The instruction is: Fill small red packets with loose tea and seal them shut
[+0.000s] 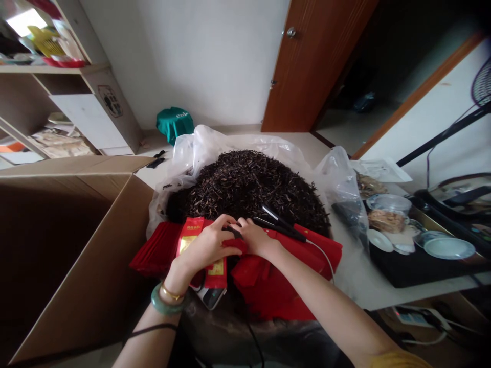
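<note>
A big heap of dark loose tea (pixel 245 189) lies in a clear plastic bag (pixel 199 148) in front of me. Red packets (pixel 280 281) are spread below it. My left hand (pixel 207 245), with a green bangle on the wrist, is curled over a red and gold packet (pixel 192 232). My right hand (pixel 253 236) meets it, fingers pinched at the same packet's top beside a black corded clamp tool (pixel 282 225). A phone (pixel 213 297) lies under the packets.
A large open cardboard box (pixel 76 245) stands at my left. At right, a black tray (pixel 418 266) carries bowls and dishes, with a fan stand behind. A shelf unit is at back left, a brown door at back, a green bag on the floor.
</note>
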A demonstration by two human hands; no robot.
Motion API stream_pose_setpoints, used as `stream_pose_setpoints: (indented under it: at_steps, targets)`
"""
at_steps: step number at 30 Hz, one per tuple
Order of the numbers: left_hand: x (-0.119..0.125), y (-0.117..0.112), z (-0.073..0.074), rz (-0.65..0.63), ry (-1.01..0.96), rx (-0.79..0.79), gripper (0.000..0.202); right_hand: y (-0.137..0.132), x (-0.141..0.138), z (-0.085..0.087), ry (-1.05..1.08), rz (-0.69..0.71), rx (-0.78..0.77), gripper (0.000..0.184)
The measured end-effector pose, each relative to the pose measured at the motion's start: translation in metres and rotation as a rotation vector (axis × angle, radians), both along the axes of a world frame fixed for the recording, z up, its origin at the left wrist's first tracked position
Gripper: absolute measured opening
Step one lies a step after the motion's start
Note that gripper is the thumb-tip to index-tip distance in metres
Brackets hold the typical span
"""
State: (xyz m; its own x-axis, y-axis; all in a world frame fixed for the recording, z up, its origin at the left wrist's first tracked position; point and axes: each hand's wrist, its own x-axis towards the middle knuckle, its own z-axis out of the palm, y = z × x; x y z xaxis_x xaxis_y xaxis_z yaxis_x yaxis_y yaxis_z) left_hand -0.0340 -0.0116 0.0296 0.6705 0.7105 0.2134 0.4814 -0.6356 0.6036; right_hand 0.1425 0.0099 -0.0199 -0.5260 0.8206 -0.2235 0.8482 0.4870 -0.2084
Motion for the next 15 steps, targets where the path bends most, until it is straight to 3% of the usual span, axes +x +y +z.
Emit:
stream_pose_setpoints:
  at_steps: [5, 12, 15]
  targets:
    - [0.0022, -0.002, 0.0003, 0.011, 0.01, 0.039, 0.013, 0.0038, -0.0018, -0.0031, 0.045, 0.02, 0.002, 0.053]
    - [0.0037, -0.0032, 0.002, 0.027, 0.069, 0.133, 0.013, 0.0028, -0.0009, -0.0027, 0.125, -0.008, -0.017, 0.057]
    - [0.0025, -0.0013, -0.0022, 0.051, 0.053, 0.169, 0.015, 0.0061, -0.0001, -0.0005, 0.187, -0.033, -0.03, 0.047]
